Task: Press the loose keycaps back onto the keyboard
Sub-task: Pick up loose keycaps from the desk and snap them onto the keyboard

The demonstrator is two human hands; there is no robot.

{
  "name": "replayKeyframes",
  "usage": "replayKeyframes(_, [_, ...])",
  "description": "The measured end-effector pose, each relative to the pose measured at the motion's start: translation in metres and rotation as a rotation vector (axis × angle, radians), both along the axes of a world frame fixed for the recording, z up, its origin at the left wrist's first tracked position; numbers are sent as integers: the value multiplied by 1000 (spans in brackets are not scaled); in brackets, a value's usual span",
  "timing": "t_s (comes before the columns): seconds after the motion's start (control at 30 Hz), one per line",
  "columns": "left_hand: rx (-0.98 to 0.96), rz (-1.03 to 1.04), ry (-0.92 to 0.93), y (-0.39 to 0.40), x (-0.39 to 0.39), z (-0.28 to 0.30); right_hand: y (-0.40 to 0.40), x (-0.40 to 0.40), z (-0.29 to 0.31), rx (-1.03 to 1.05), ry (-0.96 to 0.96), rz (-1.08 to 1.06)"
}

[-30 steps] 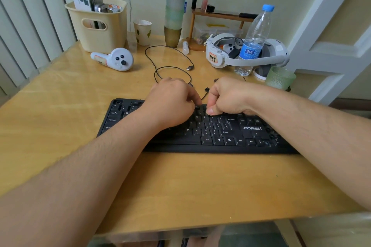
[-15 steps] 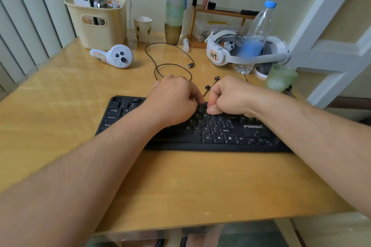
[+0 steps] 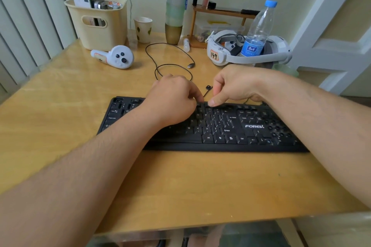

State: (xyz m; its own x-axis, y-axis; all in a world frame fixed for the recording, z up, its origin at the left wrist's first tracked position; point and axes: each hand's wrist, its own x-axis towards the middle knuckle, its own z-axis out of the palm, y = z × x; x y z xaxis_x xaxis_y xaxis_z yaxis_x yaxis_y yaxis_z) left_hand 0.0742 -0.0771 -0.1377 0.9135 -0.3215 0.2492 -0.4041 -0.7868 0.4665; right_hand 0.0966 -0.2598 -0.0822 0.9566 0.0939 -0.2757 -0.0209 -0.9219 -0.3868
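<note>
- Nearest you, the flat black plastic keyboard (image 3: 230,128) lay square on the pale wooden table (image 3: 180,182), its near edge free, and both your forearms crossed it; any lean on those rows could have pressed or skewed keys you were not working on.
- Your left hand (image 3: 172,100) sat over the middle of the top rows with its fingers curled down toward the keys. Whether it pinched a keycap I could not tell, because the knuckles hid the fingertips.
- Your right hand (image 3: 232,86) was loosely clenched, thumb tip pressing down at the keyboard's far edge just beside the left fingers. A keycap under it was not visible, so I could not tell.
- With 2 hands crowded on 1 spot, you likely could not see the stem; an off-centre push could have seated the cap crooked or snapped its clips.
- Just behind the far edge lay 1 small loose black keycap (image 3: 208,87) on the table, near a thin black cable (image 3: 170,64); a sweep of your wrist could have knocked it away.
- Farther back stood a clear plastic water bottle with a blue cap (image 3: 259,32), which a raised elbow could have tipped.
</note>
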Motion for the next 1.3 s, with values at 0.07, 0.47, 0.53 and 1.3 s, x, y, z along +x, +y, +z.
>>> replayKeyframes(0.07, [5,-5,2,0,0,-1,1,0,-7,-45,8,10])
replayKeyframes(0.47, [207,-120,55,-2,-4,-1,-22,29,-9,71,-212,-1])
replayKeyframes(0.53, [185,-97,24,2,-2,3,-23,39,-19,51,-309,-4])
replayKeyframes(1.3, [-507,82,-114,17,7,7,23,1,-36,1248,-160,-141])
